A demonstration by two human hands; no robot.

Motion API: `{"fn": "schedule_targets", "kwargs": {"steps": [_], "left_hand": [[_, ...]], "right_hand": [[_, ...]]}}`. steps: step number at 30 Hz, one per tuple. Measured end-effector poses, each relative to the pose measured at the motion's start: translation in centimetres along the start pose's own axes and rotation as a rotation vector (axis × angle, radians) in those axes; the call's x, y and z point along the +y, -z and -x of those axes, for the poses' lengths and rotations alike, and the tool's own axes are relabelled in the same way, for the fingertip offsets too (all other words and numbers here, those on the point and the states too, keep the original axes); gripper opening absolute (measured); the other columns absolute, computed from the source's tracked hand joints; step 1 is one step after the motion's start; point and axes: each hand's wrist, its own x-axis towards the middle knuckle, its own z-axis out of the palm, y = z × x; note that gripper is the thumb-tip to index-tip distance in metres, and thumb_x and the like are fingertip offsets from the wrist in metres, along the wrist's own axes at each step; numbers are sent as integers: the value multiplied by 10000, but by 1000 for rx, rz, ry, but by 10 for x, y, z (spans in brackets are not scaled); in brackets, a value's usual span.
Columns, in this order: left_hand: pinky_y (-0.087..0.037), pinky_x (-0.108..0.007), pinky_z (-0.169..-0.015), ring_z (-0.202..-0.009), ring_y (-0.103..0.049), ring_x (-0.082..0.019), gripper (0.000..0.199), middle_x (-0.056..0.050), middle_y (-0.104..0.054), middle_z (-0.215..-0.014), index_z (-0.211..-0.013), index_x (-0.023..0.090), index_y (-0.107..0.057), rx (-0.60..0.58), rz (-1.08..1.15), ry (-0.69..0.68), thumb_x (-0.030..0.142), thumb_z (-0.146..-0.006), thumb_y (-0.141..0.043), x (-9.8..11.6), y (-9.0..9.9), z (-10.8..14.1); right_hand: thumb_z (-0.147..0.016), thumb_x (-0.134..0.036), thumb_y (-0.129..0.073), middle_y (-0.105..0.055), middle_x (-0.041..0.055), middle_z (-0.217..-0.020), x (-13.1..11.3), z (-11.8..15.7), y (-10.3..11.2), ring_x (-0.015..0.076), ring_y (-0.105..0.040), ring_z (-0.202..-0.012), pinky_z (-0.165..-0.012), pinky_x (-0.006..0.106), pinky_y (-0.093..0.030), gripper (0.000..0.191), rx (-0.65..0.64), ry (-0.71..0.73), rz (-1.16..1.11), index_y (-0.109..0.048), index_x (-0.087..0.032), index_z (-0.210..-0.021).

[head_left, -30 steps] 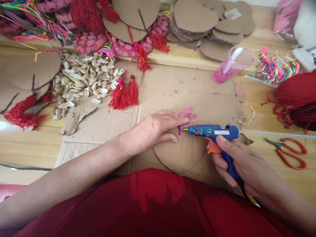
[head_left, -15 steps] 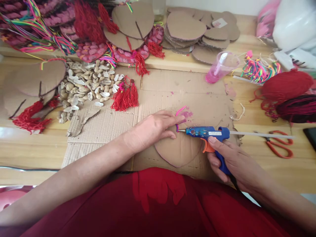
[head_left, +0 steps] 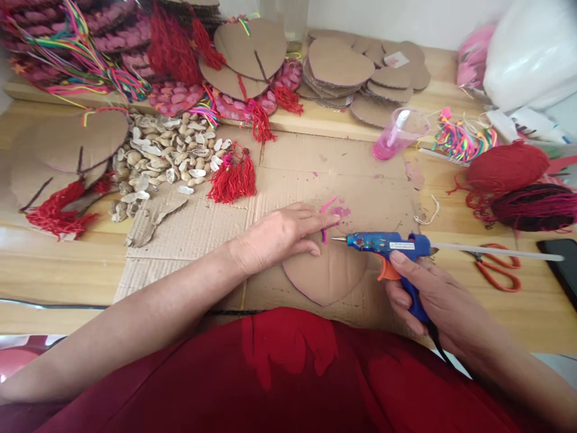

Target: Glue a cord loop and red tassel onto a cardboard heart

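Note:
On a cardboard heart (head_left: 331, 276) lies my left hand (head_left: 293, 230), its fingers stretched out and the thumb apart. A short pink cord (head_left: 324, 236) passes under the index finger near the heart's upper edge. My right hand (head_left: 419, 288) is wrapped round the handle of a blue hot glue gun (head_left: 383, 242) with an orange trigger. The gun's metal nozzle points left, a small gap away from the cord. From its back end sticks a long clear glue stick (head_left: 500, 249).
Beneath the heart is a large cardboard sheet (head_left: 293, 162). Peanut shells (head_left: 166, 150) and red tassels (head_left: 233, 175) lie to the left. At right are a pink-tinted cup (head_left: 399, 135), yarn (head_left: 507, 168), scissors (head_left: 498, 270) and a dark phone (head_left: 559, 270). Stacked cardboard hearts (head_left: 340, 63) stand behind.
The glue gun in my right hand has drawn back to the right, its nozzle leaving the cord. My left hand stays on the heart. The view has shifted slightly.

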Motion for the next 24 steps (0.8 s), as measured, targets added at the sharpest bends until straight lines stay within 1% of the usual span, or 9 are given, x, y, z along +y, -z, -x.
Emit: {"fn": "schedule_targets", "kwargs": {"steps": [2, 5, 7, 10, 13, 16, 20, 24], "left_hand": [[-467, -450, -1102, -1302, -575, -260, 695, -143, -588, -1447, -1534, 219, -406, 13, 22, -14, 316, -909, -693, -1, 1, 0], [-449, -457, -1129, -1341, -549, -263, 792, -134, -484, -1546, -1574, 267, -324, 6, 54, -18, 328, -890, -717, -2, 2, 0], [-450, -459, -1130, -1334, -556, -262, 823, -127, -498, -1537, -1579, 287, -310, -1, 47, -12, 327, -877, -737, -1, 2, 0], [-471, -450, -1113, -1316, -569, -259, 818, -123, -540, -1498, -1565, 292, -342, 19, -5, 31, 304, -862, -758, 2, 3, 1], [-470, -441, -1116, -1349, -539, -254, 807, -132, -504, -1527, -1559, 282, -352, 8, -24, 72, 279, -861, -759, 5, 4, 1], [-447, -455, -1134, -1371, -518, -255, 775, -142, -493, -1536, -1561, 268, -348, -15, -2, 44, 261, -886, -728, 5, 5, 1], [-418, -473, -1158, -1381, -508, -262, 735, -139, -516, -1518, -1554, 256, -363, -21, 23, 3, 283, -902, -702, 3, 4, 0], [-416, -464, -1160, -1367, -522, -266, 708, -165, -546, -1486, -1526, 194, -410, -29, 11, 8, 288, -892, -711, 2, 4, 0]], "right_hand": [[-873, -665, -587, -479, -82, -469, -1, -2, 0, 60, -380, -274, -318, 174, -236, 503, 21, 47, 23, -447, -222, -682], [-860, -686, -591, -496, -68, -475, -3, -6, -1, 70, -399, -278, -321, 189, -265, 524, -18, 65, 90, -468, -218, -660], [-863, -703, -575, -486, -63, -469, -3, -8, -2, 72, -402, -286, -331, 197, -276, 545, -43, 64, 123, -482, -213, -643], [-870, -708, -566, -493, -62, -486, -3, -12, -2, 71, -411, -302, -351, 205, -289, 549, -41, 72, 138, -490, -212, -647], [-869, -721, -553, -510, -55, -502, -2, -15, -2, 73, -422, -309, -361, 216, -296, 567, -44, 66, 154, -496, -209, -632], [-876, -720, -542, -500, -51, -488, -3, -16, -2, 76, -418, -310, -370, 227, -301, 577, -38, 60, 167, -499, -209, -614], [-915, -687, -515, -501, -42, -476, -5, -14, -3, 85, -427, -327, -393, 244, -317, 566, -34, 80, 203, -496, -212, -606], [-914, -717, -479, -474, -42, -434, -5, -11, -3, 104, -445, -328, -391, 251, -321, 586, -25, 105, 273, -491, -221, -602]]}}
